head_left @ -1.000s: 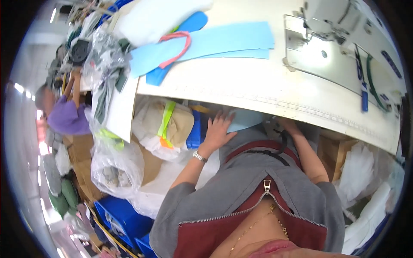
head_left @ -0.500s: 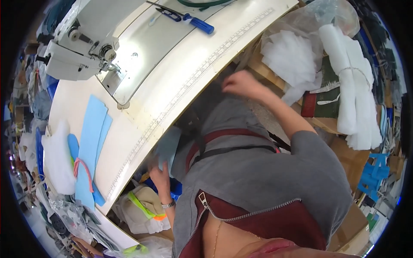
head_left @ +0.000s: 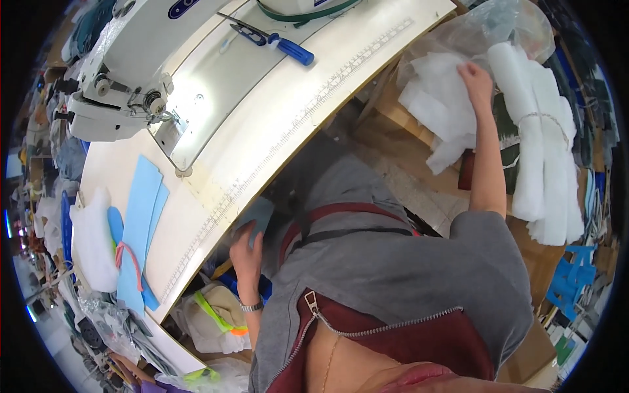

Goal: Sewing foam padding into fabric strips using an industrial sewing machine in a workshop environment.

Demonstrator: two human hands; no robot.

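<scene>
My left hand (head_left: 246, 259), with a metal watch strap at the wrist, is below the table's front edge. Its fingers are closed on a light blue fabric piece (head_left: 259, 213), partly in shadow. Over to the right, my right hand (head_left: 477, 85) reaches out to a pile of thin white batting sheets (head_left: 440, 98). Its fingers pinch the upper edge of a sheet, whose lower end hangs past the wooden surface beneath.
A sewing machine (head_left: 121, 98) stands on the white table (head_left: 262, 141). Light blue strips (head_left: 141, 216) and a blue-handled screwdriver (head_left: 295, 51) lie there. Tied white rolls (head_left: 540, 144) are at the right. Another person's hand (head_left: 128, 367) shows at the lower left.
My right hand has moved from above my lap, up and right, onto the white batting, and the sheet has shifted. My left hand stays below the table edge with the blue piece.
</scene>
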